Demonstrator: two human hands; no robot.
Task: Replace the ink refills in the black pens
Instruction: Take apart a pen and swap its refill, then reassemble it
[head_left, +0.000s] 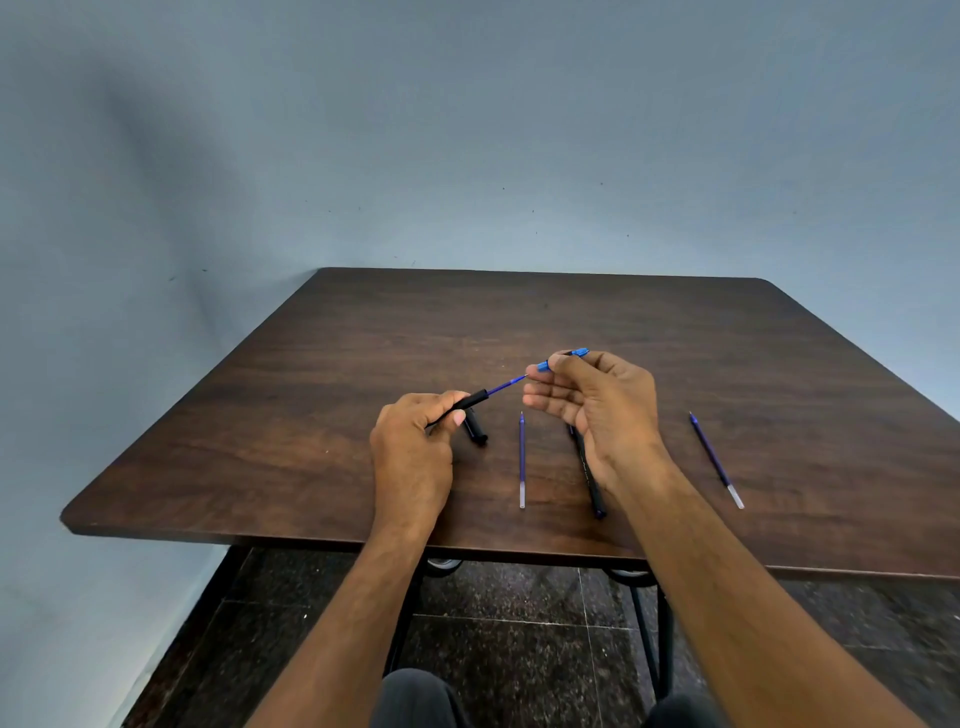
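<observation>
My left hand (415, 436) grips a black pen barrel (470, 402) above the table, with a blue refill (506, 386) sticking out of its front end toward the upper right. My right hand (592, 402) pinches a small blue pen tip piece (563, 359) between thumb and forefinger, just beyond the refill's point; its other fingers are loosely spread. A second black pen (592, 486) lies on the table, partly hidden under my right hand. A black cap (475, 428) lies just below my left fingers.
Two loose blue refills lie on the dark wooden table (311, 415): one refill (522, 460) between my hands, another refill (717, 460) to the right. The table's near edge runs under my forearms. A blue-grey wall stands behind the table.
</observation>
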